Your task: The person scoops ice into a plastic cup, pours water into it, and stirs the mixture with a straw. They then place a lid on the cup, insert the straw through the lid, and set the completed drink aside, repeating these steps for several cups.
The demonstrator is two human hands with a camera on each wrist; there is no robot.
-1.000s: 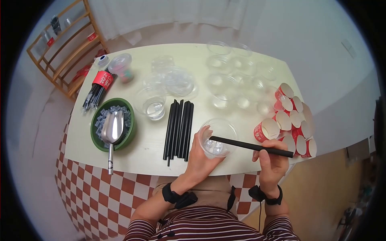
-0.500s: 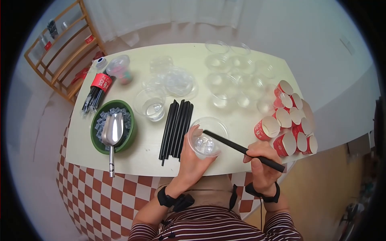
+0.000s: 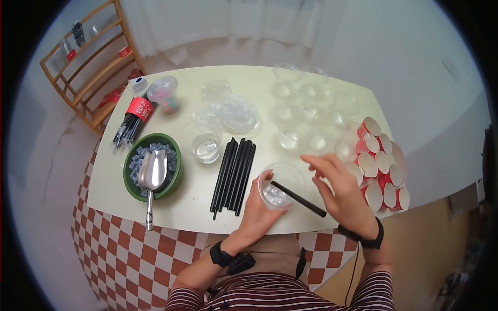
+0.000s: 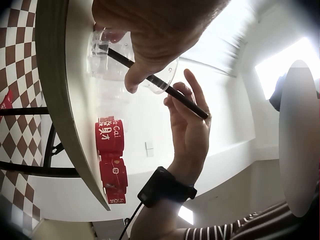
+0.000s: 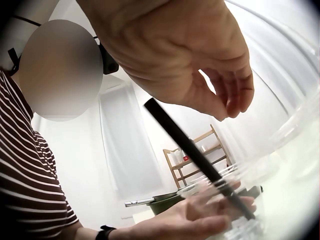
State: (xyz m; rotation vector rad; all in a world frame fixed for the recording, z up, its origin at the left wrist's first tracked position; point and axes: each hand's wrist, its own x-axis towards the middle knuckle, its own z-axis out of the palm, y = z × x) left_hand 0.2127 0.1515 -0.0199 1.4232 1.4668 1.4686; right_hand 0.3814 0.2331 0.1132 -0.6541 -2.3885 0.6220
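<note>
Straw [image 3: 298, 197] and cup [image 3: 290, 178] are together above the near edge of the table [image 3: 189, 212]: the straw slants into the open mouth, its lower end among the clear cubes [image 3: 276, 196] and its upper end sticking out past the rim toward our right side. We have just let go of it. Half a second ago our right hand [image 3: 342, 192] was pinching the straw; now the fingers are loosely bent and apart, with nothing between them, and the hand hangs just beside the straw's upper end.

Our left hand [image 3: 257, 212] grips the cup, fingers and thumb curled round its side. How firmly we squeeze, we cannot tell.

For the work, we judge that this release leaves the straw leaning unheld, while the right hand is free. Keeping the cup steady now falls to the left hand alone; a sharp tilt could let the long straw swing or slip along the rim.

Beside the left hand lie more black straws [image 3: 238, 176], side by side, with another clear cup [image 3: 206, 150] beyond them. The red paper sleeves [image 4: 112, 172] stand beyond our right hand.
</note>
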